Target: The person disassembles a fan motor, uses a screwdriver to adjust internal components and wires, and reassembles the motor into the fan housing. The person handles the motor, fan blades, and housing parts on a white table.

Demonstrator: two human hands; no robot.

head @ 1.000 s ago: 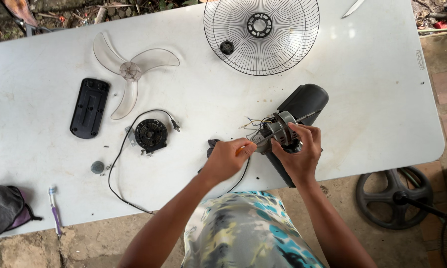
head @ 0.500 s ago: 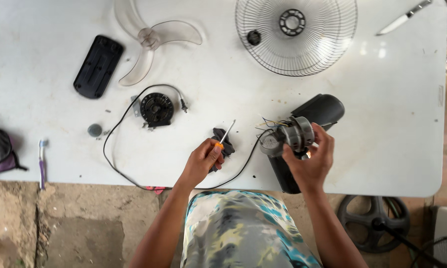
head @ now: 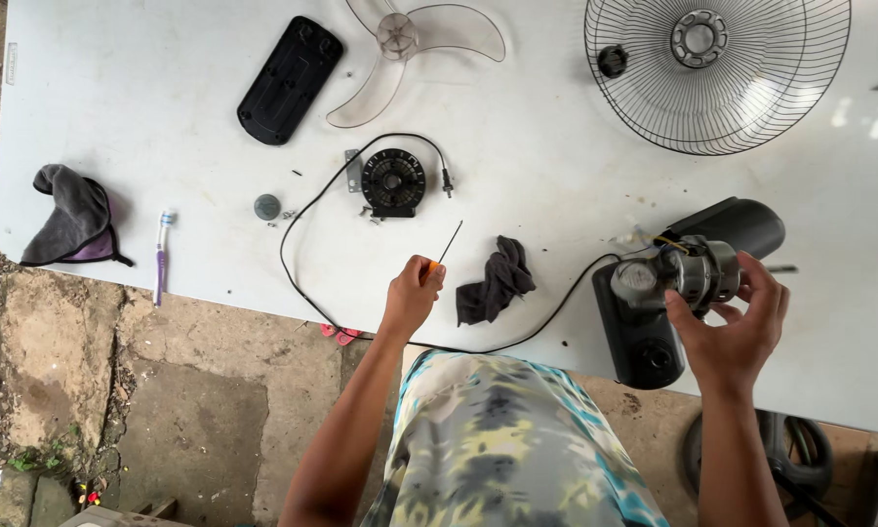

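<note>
- The work shown is a fan taken to pieces on a white desk (head: pixel 556 195), and I judge the step in hand to be the motor stage: tool in one hand, motor in the other.
- Far to the left of the fan motor (head: pixel 688 276) lie a dark grey rag (head: pixel 68 215) and a toothbrush (head: pixel 161 256), both near the desk's front edge.
- Also left of the motor, further back, sit a black flat cover (head: pixel 290 78), a clear fan blade (head: pixel 405 49) and a round black dial part (head: pixel 393 182) with a black cord (head: pixel 307 254) looping from it.
- The left hand (head: pixel 412 296) is well to the left of the motor, arm stretched up from the body, fingers clenched round a thin screwdriver (head: pixel 441 256) whose shaft points up and away.
- A small dark cloth (head: pixel 498 281) lies between that hand and the motor.
- The right hand (head: pixel 732 327) comes at the motor from below, wrist bent, fingers spread and grasping its metal body, which rests on the black fan housing (head: pixel 654 332).
- Behind the motor lies the wire grille (head: pixel 717 73).
- The next move, as I judge it, calls for bringing the screwdriver tip across to the motor while the right hand steadies it.
</note>
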